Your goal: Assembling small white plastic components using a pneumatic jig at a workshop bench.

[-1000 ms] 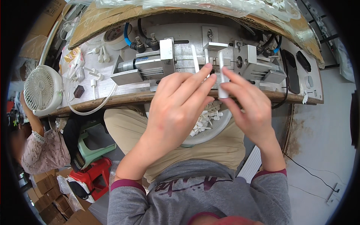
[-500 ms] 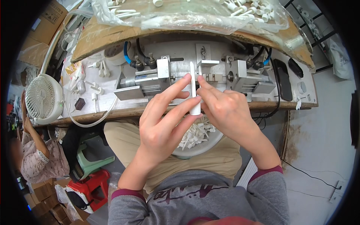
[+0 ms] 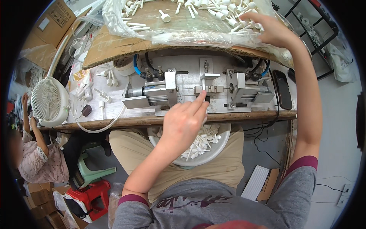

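A left hand [image 3: 183, 124] is fingering the metal fixture [image 3: 207, 89], its grip loosely curled and holding nothing, while the right hand [image 3: 272, 30], grip spread open, is reaching far into bagged white pegs [image 3: 198, 15].

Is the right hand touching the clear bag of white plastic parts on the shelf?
Touching. The head view shows the right hand with its fingers spread flat on the clear bag of white parts, with no gap between them.

Brown cardboard box [image 3: 57, 17] upper left; clear plastic bag [image 3: 183, 23] above.
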`<state>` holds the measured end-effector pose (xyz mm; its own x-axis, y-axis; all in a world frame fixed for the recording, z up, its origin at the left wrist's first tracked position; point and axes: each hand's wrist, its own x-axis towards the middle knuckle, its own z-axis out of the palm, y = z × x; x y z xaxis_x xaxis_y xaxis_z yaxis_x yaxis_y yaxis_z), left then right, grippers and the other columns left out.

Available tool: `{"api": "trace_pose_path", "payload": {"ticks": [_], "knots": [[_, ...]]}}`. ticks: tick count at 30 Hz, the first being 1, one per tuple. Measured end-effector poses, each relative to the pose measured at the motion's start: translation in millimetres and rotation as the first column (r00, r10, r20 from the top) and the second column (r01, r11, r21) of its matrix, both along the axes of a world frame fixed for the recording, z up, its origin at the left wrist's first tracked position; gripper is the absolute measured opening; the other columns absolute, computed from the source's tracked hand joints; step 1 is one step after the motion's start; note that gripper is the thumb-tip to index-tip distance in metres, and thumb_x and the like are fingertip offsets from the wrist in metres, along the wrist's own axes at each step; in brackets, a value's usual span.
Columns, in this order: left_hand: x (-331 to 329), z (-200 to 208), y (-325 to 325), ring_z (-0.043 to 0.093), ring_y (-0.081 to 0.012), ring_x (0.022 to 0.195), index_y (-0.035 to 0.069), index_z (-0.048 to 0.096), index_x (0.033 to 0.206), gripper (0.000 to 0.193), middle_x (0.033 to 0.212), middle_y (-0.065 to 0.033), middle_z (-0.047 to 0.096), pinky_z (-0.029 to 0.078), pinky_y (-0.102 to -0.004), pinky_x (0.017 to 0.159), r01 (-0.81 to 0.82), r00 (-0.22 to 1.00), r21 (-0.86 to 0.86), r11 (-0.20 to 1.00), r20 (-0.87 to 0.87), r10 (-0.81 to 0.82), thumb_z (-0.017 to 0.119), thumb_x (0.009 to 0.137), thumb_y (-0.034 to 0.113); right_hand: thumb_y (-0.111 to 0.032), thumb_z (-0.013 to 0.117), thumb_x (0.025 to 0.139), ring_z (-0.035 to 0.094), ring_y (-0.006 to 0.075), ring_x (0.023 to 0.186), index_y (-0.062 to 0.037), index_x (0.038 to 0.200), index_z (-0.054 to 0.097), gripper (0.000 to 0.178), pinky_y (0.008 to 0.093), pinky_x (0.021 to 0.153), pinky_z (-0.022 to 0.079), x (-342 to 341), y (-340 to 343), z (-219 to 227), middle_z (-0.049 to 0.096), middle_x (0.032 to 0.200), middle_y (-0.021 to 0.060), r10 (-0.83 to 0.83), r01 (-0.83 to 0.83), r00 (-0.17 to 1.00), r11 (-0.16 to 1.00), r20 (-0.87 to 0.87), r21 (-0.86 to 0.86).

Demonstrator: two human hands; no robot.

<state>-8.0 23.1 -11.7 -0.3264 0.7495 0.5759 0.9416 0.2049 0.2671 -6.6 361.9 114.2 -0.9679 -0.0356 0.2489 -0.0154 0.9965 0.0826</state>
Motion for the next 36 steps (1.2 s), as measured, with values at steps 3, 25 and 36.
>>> {"api": "trace_pose_path", "payload": {"ticks": [3,25,36], "knots": [[3,-2,5,0.066,-0.0177,0.068,0.002,0.07,0.096,0.026,0.119,-0.0123,0.068,0.049,-0.0297,0.062,-0.035,0.999,-0.076,0.996,-0.036,0.033,0.077,0.073,0.012,-0.005,0.065,0.086,0.058,0.0296,0.114,-0.0136,0.128,0.055,0.044,0.043,0.096,0.046,-12,-8,-9,0.061,0.125,0.012,-0.042,0.058,0.991,0.99,0.129,-0.125],[1,-3,-5,0.063,-0.018,0.058,0.005,0.071,0.098,0.03,0.12,-0.0084,0.069,0.051,-0.0262,0.058,0.071,0.992,0.032,0.997,0.105,-0.074,0.08,0.075,0.021,-0.021,0.048,0.104,0.056,0.0084,0.076,0.0038,0.107,0.06,0.028,0.0193,0.055,0.042,17,-70,1,0.065,0.102,0.0116,-0.226,-0.381,0.909,-0.118,-0.349,-0.917],[1,37,-15,0.065,-0.0205,0.088,0.005,0.07,0.114,0.05,0.106,-0.01,0.068,0.053,-0.0295,0.072,0.058,0.936,0.341,0.938,0.308,-0.17,0.084,0.067,0.005,-0.023,0.053,0.103,0.057,0.005,0.065,-0.0059,0.109,0.056,0.019,0.0178,0.047,0.04,93,-208,-84,0.066,0.087,0.0046,-0.049,0.054,0.996,-0.37,0.077,-0.927]]}}
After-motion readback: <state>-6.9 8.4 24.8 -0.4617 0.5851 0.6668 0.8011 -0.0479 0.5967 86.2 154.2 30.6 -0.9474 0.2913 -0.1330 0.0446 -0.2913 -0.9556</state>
